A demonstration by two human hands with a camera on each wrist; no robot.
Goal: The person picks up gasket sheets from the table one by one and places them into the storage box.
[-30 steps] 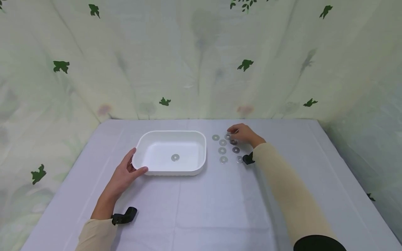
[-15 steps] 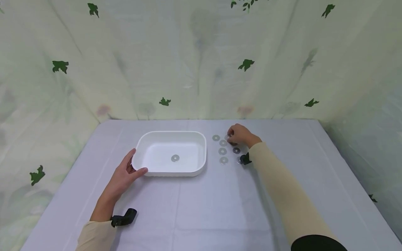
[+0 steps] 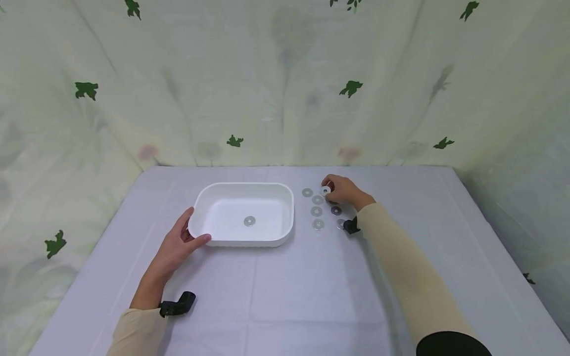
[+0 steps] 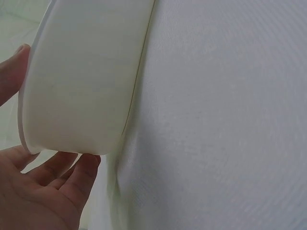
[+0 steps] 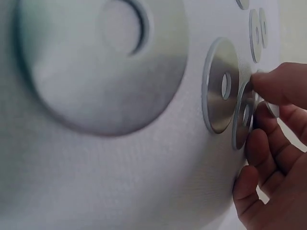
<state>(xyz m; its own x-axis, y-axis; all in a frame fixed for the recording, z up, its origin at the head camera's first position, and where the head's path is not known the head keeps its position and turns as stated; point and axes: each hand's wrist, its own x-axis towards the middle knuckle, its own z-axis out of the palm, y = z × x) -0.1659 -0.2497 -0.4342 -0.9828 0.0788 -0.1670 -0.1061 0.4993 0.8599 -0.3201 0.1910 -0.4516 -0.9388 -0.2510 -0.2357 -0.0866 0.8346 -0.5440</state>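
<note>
A white rectangular tray [image 3: 222, 212] with rounded corners stands on the table, and one metal washer [image 3: 253, 224] lies flat in it. At its left end my left hand [image 3: 174, 251] grips the tray, thumb at the near rim and fingers round the side; the left wrist view shows the tray's outer wall [image 4: 76, 86] between them. Right of the tray, my right hand [image 3: 345, 191] pinches a washer [image 3: 326, 187] between thumb and fingers, tilted towards the camera. Close up in the right wrist view, further washers [image 5: 218, 96] lie beside the curled fingers.
Several loose washers [image 3: 316, 215] lie flat on the white tablecloth [image 3: 285, 291] between tray and right hand. One darker washer [image 3: 336, 210] lies under the right wrist. A pale curtain [image 3: 267, 99] with green leaf shapes rises behind the table's back edge.
The right hand closed its fingers down on a washer at the back of the group and now has it pinched and tilted up. The left hand and the tray have stayed put.
</note>
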